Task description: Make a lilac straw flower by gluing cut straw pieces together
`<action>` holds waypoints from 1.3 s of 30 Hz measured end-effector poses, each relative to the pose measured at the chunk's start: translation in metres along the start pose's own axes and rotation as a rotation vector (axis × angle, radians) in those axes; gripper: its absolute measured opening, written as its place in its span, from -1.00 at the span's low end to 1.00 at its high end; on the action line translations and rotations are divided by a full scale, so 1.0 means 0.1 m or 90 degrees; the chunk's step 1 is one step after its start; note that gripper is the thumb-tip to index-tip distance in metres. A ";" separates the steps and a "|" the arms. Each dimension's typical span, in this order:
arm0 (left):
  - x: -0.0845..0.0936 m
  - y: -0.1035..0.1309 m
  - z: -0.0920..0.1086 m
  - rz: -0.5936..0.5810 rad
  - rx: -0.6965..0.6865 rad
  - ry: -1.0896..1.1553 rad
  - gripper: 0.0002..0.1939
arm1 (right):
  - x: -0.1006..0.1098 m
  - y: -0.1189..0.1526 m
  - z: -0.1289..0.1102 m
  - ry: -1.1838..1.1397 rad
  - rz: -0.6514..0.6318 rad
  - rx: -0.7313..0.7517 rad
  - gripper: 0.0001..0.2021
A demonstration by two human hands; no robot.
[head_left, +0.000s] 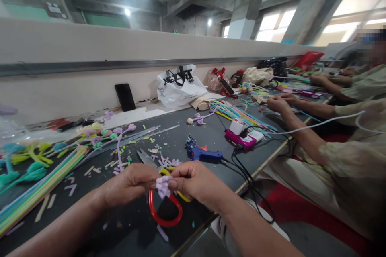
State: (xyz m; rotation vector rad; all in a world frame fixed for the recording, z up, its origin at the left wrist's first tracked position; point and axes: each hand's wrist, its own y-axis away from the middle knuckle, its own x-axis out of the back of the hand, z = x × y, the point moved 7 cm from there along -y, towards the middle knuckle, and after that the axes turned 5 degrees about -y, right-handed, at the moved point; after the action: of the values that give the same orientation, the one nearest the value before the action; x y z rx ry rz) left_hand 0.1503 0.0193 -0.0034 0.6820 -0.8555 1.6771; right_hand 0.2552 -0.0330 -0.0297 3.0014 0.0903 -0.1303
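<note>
A small pale purple fuzzy piece (163, 186), folded into a bunch, is pinched between both hands above the dark table (126, 225). My left hand (135, 182) holds its left side with closed fingers. On its right side, the thumb and forefinger of my right hand (193, 180) grip it. Scissors with red handles (165, 223) lie beneath the hands, their blades pointing away to the left. A yellow handle shape (183, 197) is partly hidden behind my right hand. Just beyond rests a blue glue gun (206, 154).
Colored fuzzy stems (45, 188) and flower-like pieces lie left, with scraps around. A magenta power strip (241, 139) and cables are right. A white bag (181, 88) and phone (125, 97) stand behind. People work at right, one person's hand (279, 105) nearby.
</note>
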 end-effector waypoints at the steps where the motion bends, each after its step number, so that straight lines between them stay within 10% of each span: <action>1: 0.00 0.00 0.01 0.000 -0.004 0.001 -0.67 | 0.01 0.00 0.01 -0.007 -0.005 -0.007 -0.67; 16: -0.03 -0.02 0.09 0.000 -0.004 -0.012 -0.72 | 0.02 0.07 -0.18 0.231 0.158 0.149 -0.89; 22: -0.01 0.00 -0.05 0.074 0.062 0.135 -0.67 | 0.03 0.04 -0.12 0.117 0.113 0.090 -0.83; 30: -0.29 0.02 -0.34 0.140 0.157 0.721 -0.73 | 0.00 0.35 -0.63 0.303 0.247 0.542 -0.89; 39: -0.33 -0.03 -0.21 0.131 0.145 0.815 -0.79 | -0.14 0.38 -0.60 0.402 0.248 0.608 -0.82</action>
State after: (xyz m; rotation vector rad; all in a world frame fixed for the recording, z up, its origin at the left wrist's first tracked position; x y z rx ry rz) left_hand 0.1617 0.0188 -0.0412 -0.4033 0.1975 1.9431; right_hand 0.2484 -0.0629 0.0355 3.7271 -0.6745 1.1121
